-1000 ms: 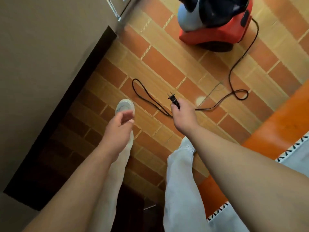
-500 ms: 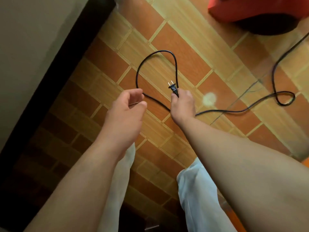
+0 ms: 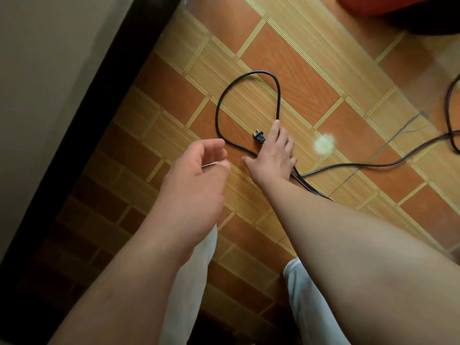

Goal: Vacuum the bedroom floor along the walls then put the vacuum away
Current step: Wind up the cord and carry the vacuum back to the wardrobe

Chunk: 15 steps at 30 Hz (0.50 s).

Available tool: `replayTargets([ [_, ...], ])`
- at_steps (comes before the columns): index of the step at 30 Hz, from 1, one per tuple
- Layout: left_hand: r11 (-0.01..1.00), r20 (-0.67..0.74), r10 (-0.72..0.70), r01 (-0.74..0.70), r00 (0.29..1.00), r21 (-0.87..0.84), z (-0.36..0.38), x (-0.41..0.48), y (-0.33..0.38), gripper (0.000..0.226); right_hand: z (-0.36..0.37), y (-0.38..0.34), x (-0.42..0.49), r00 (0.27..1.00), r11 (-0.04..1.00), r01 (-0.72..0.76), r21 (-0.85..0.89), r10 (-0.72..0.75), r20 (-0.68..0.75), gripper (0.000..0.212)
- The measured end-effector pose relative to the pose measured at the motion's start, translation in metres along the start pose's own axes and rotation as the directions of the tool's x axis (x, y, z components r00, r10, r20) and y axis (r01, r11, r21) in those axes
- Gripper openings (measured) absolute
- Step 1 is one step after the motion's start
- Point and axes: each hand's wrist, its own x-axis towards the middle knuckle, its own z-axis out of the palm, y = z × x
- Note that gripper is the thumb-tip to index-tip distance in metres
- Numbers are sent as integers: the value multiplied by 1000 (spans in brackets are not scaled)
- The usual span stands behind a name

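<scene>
The black power cord point(image 3: 221, 105) of the vacuum lies in a loop on the tiled floor. Its two-pin plug point(image 3: 258, 137) sticks out beside the index finger of my right hand point(image 3: 273, 155). That hand lies spread over the cord with the fingers stretched out, the index finger along one strand. Two strands come out under the wrist and one runs off to the right. My left hand point(image 3: 196, 185) hovers left of the loop, loosely curled and holding nothing. Only a red edge of the vacuum point(image 3: 398, 3) and its dark wheel show at the top right.
A beige wall with a dark skirting board point(image 3: 94, 100) runs along the left. My legs in white trousers point(image 3: 311, 307) stand at the bottom. More cord point(image 3: 450, 110) curls at the right edge.
The view has dropped closer to the floor and the vacuum has slid almost out of frame. My right hand has gone from gripping the plug to lying spread on the cord.
</scene>
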Motion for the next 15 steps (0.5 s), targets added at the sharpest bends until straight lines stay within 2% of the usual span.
replayTargets([
  [3,1000,3,4,-4,1000,11,-5,2,-1,29,7,3,-1,998,994,33,-107,-38,-51,126],
  [6,1000,12,15,-16,1000,11,-8,3,-3,30,12,3,1,995,986,12,-167,-27,-92,117],
  [8,1000,23,18,-18,1000,18,-10,4,-4,30,15,3,4,996,987,11,-163,-25,-84,96],
  [12,1000,25,25,-25,999,15,-12,4,-5,29,20,6,-2,995,989,90,-119,-94,-35,29],
  [13,1000,24,26,-26,999,14,-12,3,-6,29,21,9,-5,994,988,106,-112,-110,-24,19],
  [15,999,24,31,-32,999,19,-10,2,-6,29,20,14,-7,991,986,133,-102,-135,-4,12],
])
